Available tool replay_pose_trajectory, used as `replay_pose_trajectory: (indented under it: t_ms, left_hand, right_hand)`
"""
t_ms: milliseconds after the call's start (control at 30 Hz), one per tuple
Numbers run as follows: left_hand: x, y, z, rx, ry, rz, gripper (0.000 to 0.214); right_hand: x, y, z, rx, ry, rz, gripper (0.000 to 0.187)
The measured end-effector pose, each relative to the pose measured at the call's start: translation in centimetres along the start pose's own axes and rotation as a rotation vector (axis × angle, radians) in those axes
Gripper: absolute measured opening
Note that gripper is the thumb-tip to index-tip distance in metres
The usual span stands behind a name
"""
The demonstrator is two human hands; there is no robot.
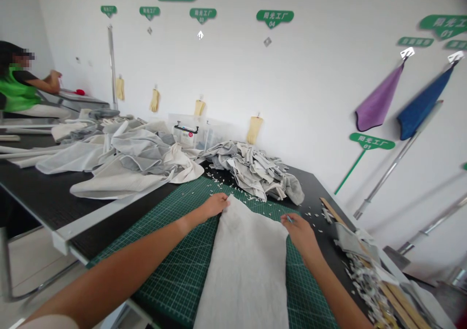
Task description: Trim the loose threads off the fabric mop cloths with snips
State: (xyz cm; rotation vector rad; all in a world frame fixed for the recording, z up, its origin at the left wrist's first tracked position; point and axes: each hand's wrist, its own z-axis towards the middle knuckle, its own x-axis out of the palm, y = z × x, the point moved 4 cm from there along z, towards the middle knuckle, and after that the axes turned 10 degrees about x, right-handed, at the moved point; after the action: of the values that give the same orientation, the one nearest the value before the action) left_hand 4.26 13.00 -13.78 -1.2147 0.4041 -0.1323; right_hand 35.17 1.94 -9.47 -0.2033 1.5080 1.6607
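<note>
A long pale grey cloth [251,265] stretches toward me over the green cutting mat [164,265]. At its far left corner, my left hand [218,204] is closed in a pinch on the fabric. My right hand [297,229] is closed at the far right corner, the cloth edge at its fingers. A small blue thing [290,218] shows between the right fingers; its kind is too small to make out. White scraps [262,202] lie scattered on the mat just beyond the cloth.
Heaped grey cloths [251,166] lie ahead, with another pile [134,154] to the left. Behind stands a clear plastic box [186,134]. Wooden strips [397,304] and shredded scraps [368,285] line the right edge. A person in a green vest [22,90] sits far left.
</note>
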Motion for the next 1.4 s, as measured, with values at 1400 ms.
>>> replay_pose_trajectory:
  t_ms: [1400]
  left_hand:
    - [0.4, -0.4, -0.7, 0.359, -0.015, 0.335, 0.025]
  right_hand:
    - [12.9, 7.3, -2.5, -0.299, 0.193, 0.180, 0.025]
